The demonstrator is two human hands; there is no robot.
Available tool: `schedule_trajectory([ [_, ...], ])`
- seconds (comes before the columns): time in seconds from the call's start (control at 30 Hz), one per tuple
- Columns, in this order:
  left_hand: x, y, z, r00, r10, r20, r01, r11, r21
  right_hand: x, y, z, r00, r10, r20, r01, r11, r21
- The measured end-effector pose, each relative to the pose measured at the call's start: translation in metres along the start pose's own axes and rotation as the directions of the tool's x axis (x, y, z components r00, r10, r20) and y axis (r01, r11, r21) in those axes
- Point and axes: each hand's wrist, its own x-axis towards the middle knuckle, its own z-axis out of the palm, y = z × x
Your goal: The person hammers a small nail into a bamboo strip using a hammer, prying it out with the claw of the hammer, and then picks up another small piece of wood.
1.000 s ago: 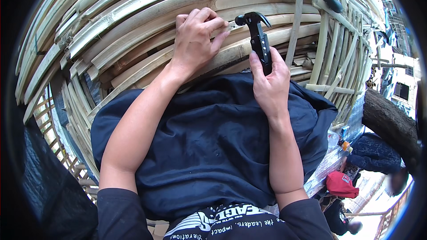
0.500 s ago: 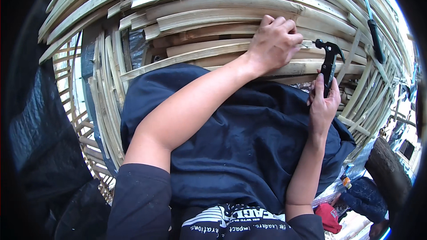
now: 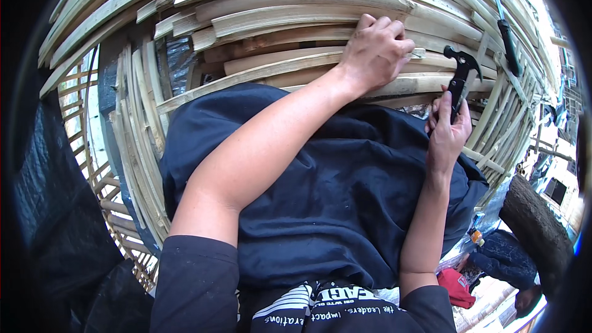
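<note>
Claw hammer raised beside bamboo strips

In the head view, the right hand [image 3: 449, 124] is wrapped around the handle of a black claw hammer [image 3: 459, 80], just right of the left hand [image 3: 377, 52]. The hammer stands head up, its striking face turned toward the left hand and its claw pointing right. The left hand is over the split bamboo strips [image 3: 290, 12], knuckles up and fingers curled; whether it pinches anything is impossible to tell, though a small pale piece shows by its fingertips. The strips run side by side across the upper part. Dark-blue cloth [image 3: 320, 191] spreads below both hands, under the forearms. A black-handled tool [image 3: 509, 48] with a teal shaft lies beyond the hammer, upper right. Lower right are a red cap [image 3: 455, 288], a thick log [image 3: 535, 213] and another person in dark clothing [image 3: 504, 259].
</note>
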Motion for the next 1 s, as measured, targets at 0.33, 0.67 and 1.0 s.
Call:
schedule_trajectory([
  [0.33, 0.003, 0.007, 0.010, 0.999, 0.018, -0.034, -0.016, 0.998, 0.055, -0.001, 0.007, -0.016, 1.000, -0.013, -0.012, 0.013, 0.999, -0.036],
  [0.67, 0.006, 0.009, 0.007, 0.999, 0.039, -0.019, -0.039, 0.999, 0.030, -0.024, -0.033, -0.002, 0.998, -0.047, 0.034, 0.048, 0.997, -0.053],
  [1.0, 0.007, 0.007, -0.007, 0.994, 0.007, 0.108, -0.011, 0.999, 0.032, -0.124, -0.169, 0.208, -0.185, -0.198, 0.963, 0.029, 0.978, 0.207],
])
